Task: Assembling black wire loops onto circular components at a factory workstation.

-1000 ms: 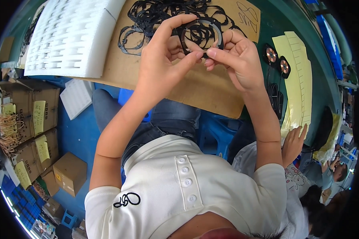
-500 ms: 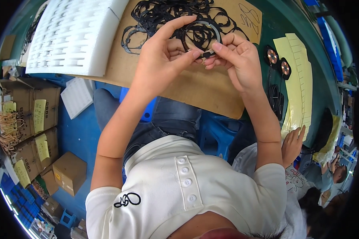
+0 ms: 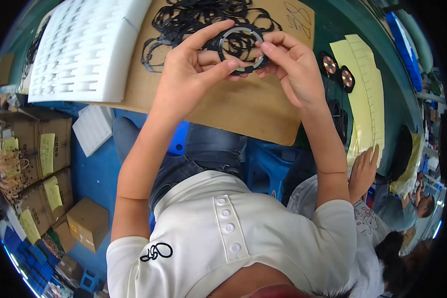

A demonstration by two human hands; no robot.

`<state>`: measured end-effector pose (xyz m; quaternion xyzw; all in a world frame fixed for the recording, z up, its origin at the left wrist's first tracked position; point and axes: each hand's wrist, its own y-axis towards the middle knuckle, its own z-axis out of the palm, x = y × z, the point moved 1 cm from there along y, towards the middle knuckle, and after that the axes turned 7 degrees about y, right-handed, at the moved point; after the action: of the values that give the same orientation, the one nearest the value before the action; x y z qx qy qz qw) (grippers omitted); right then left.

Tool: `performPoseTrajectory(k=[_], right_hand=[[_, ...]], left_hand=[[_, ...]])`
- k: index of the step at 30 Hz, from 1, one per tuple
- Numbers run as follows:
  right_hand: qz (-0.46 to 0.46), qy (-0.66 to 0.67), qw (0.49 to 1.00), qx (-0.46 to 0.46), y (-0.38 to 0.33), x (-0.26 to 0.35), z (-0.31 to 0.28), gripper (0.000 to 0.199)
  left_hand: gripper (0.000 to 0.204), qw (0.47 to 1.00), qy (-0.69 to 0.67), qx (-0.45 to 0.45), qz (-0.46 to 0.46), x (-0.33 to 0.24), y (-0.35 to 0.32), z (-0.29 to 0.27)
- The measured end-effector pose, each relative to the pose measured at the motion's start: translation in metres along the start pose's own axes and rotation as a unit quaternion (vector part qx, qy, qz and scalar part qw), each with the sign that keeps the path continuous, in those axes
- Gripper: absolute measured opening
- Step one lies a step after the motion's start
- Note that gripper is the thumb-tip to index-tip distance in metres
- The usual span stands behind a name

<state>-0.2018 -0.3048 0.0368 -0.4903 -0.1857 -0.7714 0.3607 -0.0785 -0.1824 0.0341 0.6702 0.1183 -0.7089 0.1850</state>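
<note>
Between my hands, above the brown cardboard sheet (image 3: 253,116), I hold up a black ring with a grey inner band (image 3: 223,42). My left hand (image 3: 196,67) pinches its left and lower edge, with the index finger stretched along the upper rim and the thumb at the bottom. At the ring's right edge, the thumb and index finger of my right hand (image 3: 290,62) are pressed together on the rim. Behind the ring lies a tangled heap of similar thin black rings (image 3: 184,17); my hands hide part of it.
A white foam tray with rows of slots (image 3: 84,54) stands at left. At right are two black round parts with copper-coloured centres (image 3: 329,64) and yellow paper sheets (image 3: 367,89). Another person's hand (image 3: 363,171) rests near the sheets. Cardboard boxes (image 3: 88,223) sit on the floor at left.
The ring has turned so its open face shows more fully toward me. Both hands remain on it, and my right fingers have shifted up along its right edge. The whole view has shifted slightly.
</note>
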Motion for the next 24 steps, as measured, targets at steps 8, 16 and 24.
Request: performPoseTrajectory(k=[8,16,24], right_hand=[[0.006,-0.141,0.988,-0.064,-0.014,0.031,-0.073,0.009],[-0.043,-0.178,0.958,-0.223,-0.017,0.068,-0.181,0.007],[0.077,-0.249,0.925,-0.277,-0.005,0.065,-0.182,0.006]], left_hand=[[0.045,0.982,0.120,0.147,0.010,0.015,0.045,0.045],[0.039,0.946,0.257,0.180,0.083,0.044,0.116,0.108],[0.036,0.880,0.403,0.172,0.186,0.059,0.140,0.142]])
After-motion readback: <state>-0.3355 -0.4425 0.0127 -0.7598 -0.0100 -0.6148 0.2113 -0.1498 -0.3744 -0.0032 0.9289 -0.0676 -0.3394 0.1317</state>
